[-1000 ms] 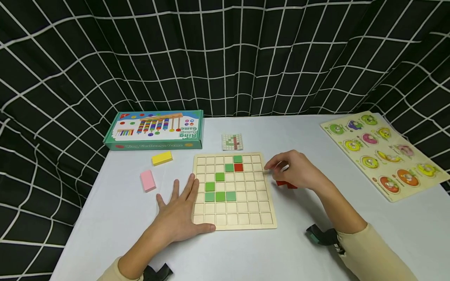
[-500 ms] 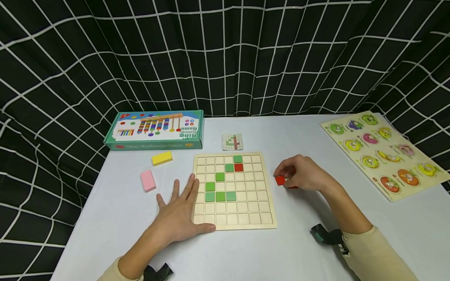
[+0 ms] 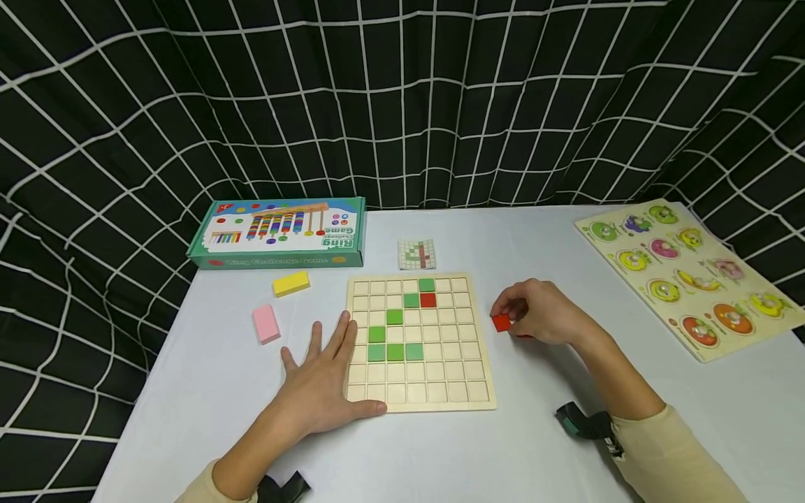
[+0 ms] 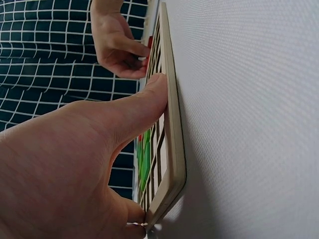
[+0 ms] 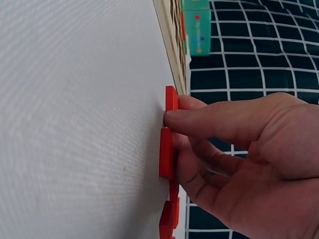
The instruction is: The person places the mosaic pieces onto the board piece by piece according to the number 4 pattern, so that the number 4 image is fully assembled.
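Observation:
My left hand (image 3: 314,395) lies with fingers spread on the left edge of a wooden grid board (image 3: 453,391). Its thumb rests on the front rim, as the left wrist view also shows. Several green tiles (image 3: 394,352) sit in the board's cells, with one red tile (image 3: 428,300) among them near the back. Just right of the board, my right hand (image 3: 547,314) pinches a red square tile (image 3: 501,323) between thumb and index finger. Below that hand, several more red tiles (image 5: 167,154) lie on the table, mostly hidden from the head view.
Behind the board lies a small pattern card (image 3: 416,255). A green game box (image 3: 277,234) stands at the back left, near a yellow block (image 3: 291,283) and a pink block (image 3: 267,324). A fruit puzzle board (image 3: 692,279) lies at the right on the white table (image 3: 490,461).
My right hand has drawn slightly right, away from the board, and now pinches a red tile. During the last half second it has barely moved. The left hand stays put.

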`<action>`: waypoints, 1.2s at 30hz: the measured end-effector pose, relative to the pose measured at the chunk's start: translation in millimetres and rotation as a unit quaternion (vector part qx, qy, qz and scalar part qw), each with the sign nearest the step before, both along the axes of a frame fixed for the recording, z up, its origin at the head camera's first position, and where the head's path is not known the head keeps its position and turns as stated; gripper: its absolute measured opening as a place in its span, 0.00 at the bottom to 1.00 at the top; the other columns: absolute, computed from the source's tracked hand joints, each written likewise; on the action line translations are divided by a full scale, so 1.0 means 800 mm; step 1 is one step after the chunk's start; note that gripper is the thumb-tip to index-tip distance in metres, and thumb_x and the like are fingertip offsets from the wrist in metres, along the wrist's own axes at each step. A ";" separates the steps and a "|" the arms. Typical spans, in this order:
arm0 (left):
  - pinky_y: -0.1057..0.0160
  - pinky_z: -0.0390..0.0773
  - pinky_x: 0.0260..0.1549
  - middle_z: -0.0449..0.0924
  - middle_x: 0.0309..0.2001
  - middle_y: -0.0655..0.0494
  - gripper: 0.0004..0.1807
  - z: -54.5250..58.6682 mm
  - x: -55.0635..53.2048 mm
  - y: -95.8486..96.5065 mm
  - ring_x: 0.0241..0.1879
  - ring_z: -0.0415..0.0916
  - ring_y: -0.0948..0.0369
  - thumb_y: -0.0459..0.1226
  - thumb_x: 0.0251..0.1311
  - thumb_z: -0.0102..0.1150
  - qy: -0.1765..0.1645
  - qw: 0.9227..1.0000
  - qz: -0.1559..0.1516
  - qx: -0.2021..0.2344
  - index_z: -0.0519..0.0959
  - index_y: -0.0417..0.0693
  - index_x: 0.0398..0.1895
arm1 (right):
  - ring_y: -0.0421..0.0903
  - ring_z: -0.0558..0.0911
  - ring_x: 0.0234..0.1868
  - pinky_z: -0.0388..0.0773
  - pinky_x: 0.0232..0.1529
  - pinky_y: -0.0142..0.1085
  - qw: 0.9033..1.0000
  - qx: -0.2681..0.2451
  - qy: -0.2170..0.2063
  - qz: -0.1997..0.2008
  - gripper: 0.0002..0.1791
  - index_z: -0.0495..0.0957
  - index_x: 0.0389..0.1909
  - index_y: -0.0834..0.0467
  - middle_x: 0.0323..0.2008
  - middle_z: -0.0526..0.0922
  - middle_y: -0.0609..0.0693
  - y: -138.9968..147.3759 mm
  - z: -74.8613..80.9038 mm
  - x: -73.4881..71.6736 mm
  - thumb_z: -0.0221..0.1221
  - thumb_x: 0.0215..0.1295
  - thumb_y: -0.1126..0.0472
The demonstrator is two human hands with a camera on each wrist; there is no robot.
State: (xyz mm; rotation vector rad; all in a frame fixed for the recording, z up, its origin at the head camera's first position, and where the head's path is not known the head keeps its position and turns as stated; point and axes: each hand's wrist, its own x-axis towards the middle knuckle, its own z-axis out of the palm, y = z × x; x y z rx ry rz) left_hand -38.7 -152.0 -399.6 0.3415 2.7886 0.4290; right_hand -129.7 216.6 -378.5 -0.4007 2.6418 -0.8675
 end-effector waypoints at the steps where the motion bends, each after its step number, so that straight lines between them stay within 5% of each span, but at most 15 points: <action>1: 0.10 0.40 0.59 0.34 0.86 0.54 0.73 0.000 0.000 0.000 0.82 0.36 0.33 0.75 0.45 0.69 -0.001 1.000 -0.001 0.000 0.47 0.45 0.85 | 0.45 0.79 0.34 0.78 0.33 0.35 1.000 0.001 0.001 0.000 0.18 0.88 0.40 0.59 0.32 0.85 0.51 0.000 0.000 0.000 0.67 0.49 0.78; 36: 0.10 0.41 0.59 0.33 0.86 0.53 0.73 0.000 -0.003 0.000 0.82 0.35 0.32 0.74 0.45 0.69 -0.003 1.000 -0.003 -0.001 0.46 0.45 0.85 | 0.49 0.83 0.38 0.78 0.36 0.38 0.996 -0.025 0.022 -0.080 0.16 0.90 0.44 0.55 0.38 0.88 0.53 -0.021 0.007 0.000 0.73 0.53 0.69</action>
